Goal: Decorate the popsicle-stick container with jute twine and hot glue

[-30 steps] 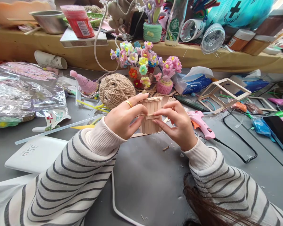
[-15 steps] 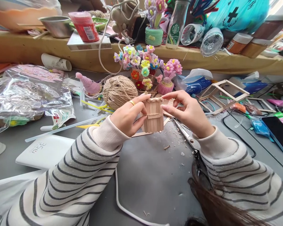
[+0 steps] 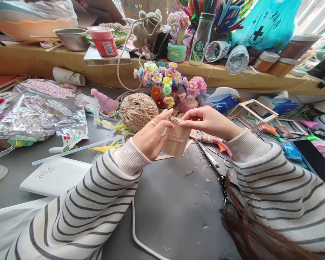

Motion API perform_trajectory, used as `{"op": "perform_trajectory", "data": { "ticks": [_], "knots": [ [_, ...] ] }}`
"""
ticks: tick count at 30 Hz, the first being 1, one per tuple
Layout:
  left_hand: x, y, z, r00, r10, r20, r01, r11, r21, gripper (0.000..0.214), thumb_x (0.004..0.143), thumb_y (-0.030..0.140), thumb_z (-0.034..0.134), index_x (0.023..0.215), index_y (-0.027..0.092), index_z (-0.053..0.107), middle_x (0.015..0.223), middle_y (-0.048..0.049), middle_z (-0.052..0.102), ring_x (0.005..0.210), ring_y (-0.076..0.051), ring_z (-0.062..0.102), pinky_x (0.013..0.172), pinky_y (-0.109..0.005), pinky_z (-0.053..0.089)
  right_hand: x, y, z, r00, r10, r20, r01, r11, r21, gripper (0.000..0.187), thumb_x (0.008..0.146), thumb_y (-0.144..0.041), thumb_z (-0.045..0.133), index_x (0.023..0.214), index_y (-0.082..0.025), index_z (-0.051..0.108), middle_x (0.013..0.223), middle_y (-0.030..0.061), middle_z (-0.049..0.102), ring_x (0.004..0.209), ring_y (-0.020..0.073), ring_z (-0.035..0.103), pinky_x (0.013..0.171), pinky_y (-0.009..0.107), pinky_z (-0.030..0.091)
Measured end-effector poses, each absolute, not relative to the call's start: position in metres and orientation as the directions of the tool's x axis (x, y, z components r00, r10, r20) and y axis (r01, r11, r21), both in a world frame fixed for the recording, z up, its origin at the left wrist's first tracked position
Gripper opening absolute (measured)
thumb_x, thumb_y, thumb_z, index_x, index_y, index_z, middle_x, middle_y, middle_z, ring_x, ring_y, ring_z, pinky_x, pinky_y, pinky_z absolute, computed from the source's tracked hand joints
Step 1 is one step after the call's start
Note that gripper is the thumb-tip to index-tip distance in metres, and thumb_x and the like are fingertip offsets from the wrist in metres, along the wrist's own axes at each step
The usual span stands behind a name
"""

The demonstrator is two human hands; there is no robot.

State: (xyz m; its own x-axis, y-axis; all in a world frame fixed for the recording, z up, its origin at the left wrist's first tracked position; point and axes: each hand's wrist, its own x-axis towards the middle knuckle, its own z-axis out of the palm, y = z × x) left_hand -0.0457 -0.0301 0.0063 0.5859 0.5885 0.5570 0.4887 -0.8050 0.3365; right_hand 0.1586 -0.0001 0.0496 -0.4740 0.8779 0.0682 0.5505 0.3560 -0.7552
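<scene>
Stretching across the head view, a gray worktop point(image 3: 178, 213) strewn with wood scraps runs back to a brown-covered ledge point(image 3: 103, 74) crowded with jars and a glass bottle point(image 3: 199, 45), with window light at upper right. The craft-stick piece point(image 3: 173, 145) is held between both hands near the middle, just in front and to the right of the ball of twine point(image 3: 138, 111). Its slats stand roughly upright, tops leaning slightly right, with the twine-trimmed rim uppermost; a thin strand crosses them sideways. The left hand point(image 3: 153, 138) reaches in from the left, partly closed, gripping the left edge between thumb and fingers. The right hand point(image 3: 206, 121) comes from the right, wrist bent inward, thumb and forefinger pinched together on the rim. Open scissors point(image 3: 213, 159) lie beneath the right forearm.
</scene>
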Motion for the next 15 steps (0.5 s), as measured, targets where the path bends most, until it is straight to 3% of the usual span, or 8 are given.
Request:
{"op": "perform_trajectory", "data": {
  "ticks": [4,7,8,9,11,15],
  "knots": [
    [-0.043,-0.032,0.006,0.483,0.601,0.637,0.524,-0.781,0.340,0.029,0.081,0.015,0.046,0.110,0.011,0.046,0.132,-0.0210,0.044,0.127,-0.025,0.039,0.103,-0.043,0.037,0.164,-0.014,0.037,-0.221,0.972,0.077,0.465,0.174,-0.868,0.025,0.068,-0.039,0.065,0.069,-0.014,0.068,0.065,0.0010,0.063,0.061,0.0108,0.051,0.058,0.025,0.039],
    [-0.040,-0.037,0.013,0.282,0.680,0.676,0.569,-0.687,0.453,0.022,0.078,0.021,0.051,0.099,0.015,0.050,0.111,-0.0156,0.057,0.104,-0.024,0.055,0.078,-0.035,0.052,0.166,-0.028,0.029,-0.047,0.999,0.017,0.270,0.029,-0.962,0.028,0.064,-0.041,0.067,0.070,-0.014,0.067,0.061,-0.0008,0.060,0.055,0.0095,0.047,0.053,0.024,0.037],
    [-0.039,-0.040,0.016,0.181,0.719,0.671,0.587,-0.626,0.513,0.016,0.078,0.026,0.052,0.091,0.017,0.052,0.098,-0.0118,0.060,0.087,-0.021,0.059,0.067,-0.032,0.053,0.167,-0.033,0.026,-0.001,1.000,-0.006,0.211,-0.006,-0.977,0.028,0.063,-0.042,0.068,0.070,-0.015,0.066,0.060,-0.0015,0.059,0.054,0.0088,0.046,0.052,0.024,0.036],
    [-0.039,-0.043,0.019,0.122,0.795,0.594,0.630,-0.524,0.572,0.013,0.080,0.032,0.051,0.081,0.019,0.053,0.082,-0.0067,0.061,0.072,-0.018,0.059,0.062,-0.030,0.051,0.166,-0.037,0.025,0.029,0.999,-0.022,0.166,-0.027,-0.986,0.029,0.062,-0.042,0.069,0.070,-0.015,0.066,0.061,-0.0017,0.059,0.053,0.0086,0.045,0.051,0.024,0.036],
    [-0.039,-0.048,0.025,0.102,0.921,0.377,0.708,-0.333,0.622,0.033,0.081,0.046,0.047,0.059,0.021,0.051,0.058,-0.0003,0.058,0.053,-0.015,0.053,0.057,-0.029,0.045,0.165,-0.043,0.022,0.083,0.996,-0.024,0.100,-0.032,-0.994,0.029,0.061,-0.043,0.070,0.069,-0.015,0.065,0.064,-0.0013,0.059,0.056,0.0091,0.047,0.053,0.023,0.037],
    [-0.046,-0.050,0.020,0.012,0.996,0.083,0.722,-0.066,0.689,0.046,0.073,0.063,0.046,0.058,0.021,0.054,0.056,-0.0020,0.063,0.060,-0.020,0.060,0.059,-0.030,0.043,0.161,-0.048,0.019,0.166,0.986,0.007,0.011,0.006,-1.000,0.028,0.062,-0.043,0.069,0.073,-0.017,0.065,0.072,0.0000,0.062,0.062,0.0102,0.050,0.055,0.023,0.039]
  ]
}}
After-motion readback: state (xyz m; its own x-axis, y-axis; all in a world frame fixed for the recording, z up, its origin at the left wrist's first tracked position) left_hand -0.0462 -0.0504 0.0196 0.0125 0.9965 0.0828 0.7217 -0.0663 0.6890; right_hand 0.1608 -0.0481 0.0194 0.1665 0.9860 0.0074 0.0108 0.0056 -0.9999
